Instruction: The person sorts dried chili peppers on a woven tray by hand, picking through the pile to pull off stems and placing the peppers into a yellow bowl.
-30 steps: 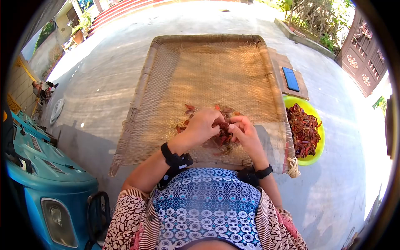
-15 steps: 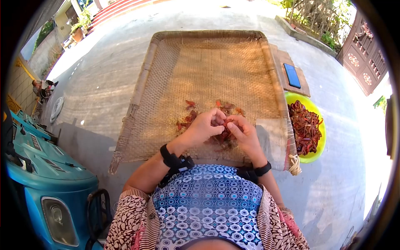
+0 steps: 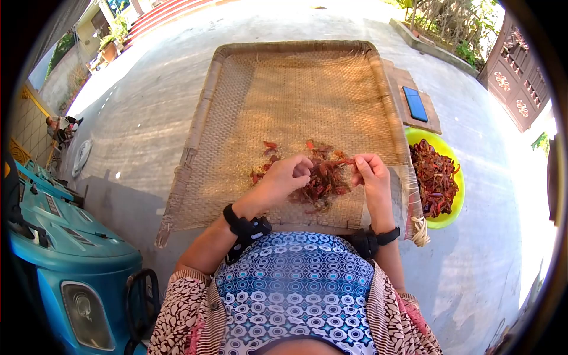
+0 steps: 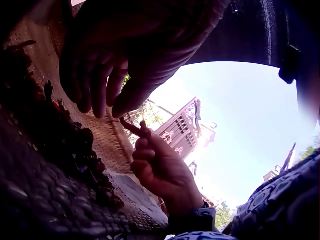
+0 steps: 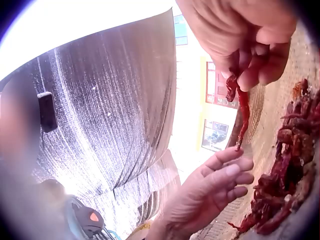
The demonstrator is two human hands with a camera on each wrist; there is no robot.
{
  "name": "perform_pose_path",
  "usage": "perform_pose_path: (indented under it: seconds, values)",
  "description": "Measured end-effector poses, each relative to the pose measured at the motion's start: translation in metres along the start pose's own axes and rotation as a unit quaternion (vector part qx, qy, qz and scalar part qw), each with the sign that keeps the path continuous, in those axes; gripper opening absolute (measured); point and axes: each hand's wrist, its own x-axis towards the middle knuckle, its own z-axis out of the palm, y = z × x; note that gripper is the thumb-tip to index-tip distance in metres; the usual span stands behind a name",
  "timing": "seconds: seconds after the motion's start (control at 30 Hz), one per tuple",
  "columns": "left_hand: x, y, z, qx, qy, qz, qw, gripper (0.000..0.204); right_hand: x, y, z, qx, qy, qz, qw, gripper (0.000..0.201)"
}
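Observation:
My right hand [image 3: 375,180] pinches a dried red chili [image 5: 244,112] between thumb and fingers, over the right side of a small heap of dried chilies [image 3: 325,179]. The chili's thin end hangs down toward my left hand [image 3: 284,179]. In the right wrist view, the fingertips of the left hand [image 5: 205,192] are right at that thin end, loosely bent and not closed round anything. Under both hands lies a large woven bamboo tray [image 3: 302,100], with the heap near its front edge. The left wrist view shows the left hand dark, in shadow.
A lime-green basin [image 3: 457,204] full of dried chilies stands right of the tray. Behind it, a blue phone [image 3: 415,104] lies on cardboard [image 3: 435,123]. A teal vehicle [image 3: 77,242] stands on the left. A person [image 3: 56,127] sits farther back at the left.
Both hands were together over the heap; now the right has moved away to the right with a chili in its fingers. The left has drawn slightly back left, uncovering more of the heap.

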Motion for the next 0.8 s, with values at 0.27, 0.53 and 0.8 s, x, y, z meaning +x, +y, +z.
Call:
perform_pose_path:
  seconds: [0.27, 0.53, 0.8]
  values:
    - [-0.010, -0.019, -0.003, 0.141, -0.018, 0.054, 0.988, 0.025, 0.033, 0.003, -0.133, 0.460, 0.247, -0.048, 0.851, 0.038]
    - [-0.010, -0.022, 0.002, 0.264, -0.006, 0.097, 0.960, 0.019, 0.018, 0.010, -0.134, 0.452, 0.172, -0.009, 0.875, 0.028]
    - [-0.019, -0.002, -0.003, 0.154, 0.042, 0.058, 0.986, 0.015, -0.001, -0.006, -0.028, 0.149, 0.037, 0.063, 0.986, 0.021]
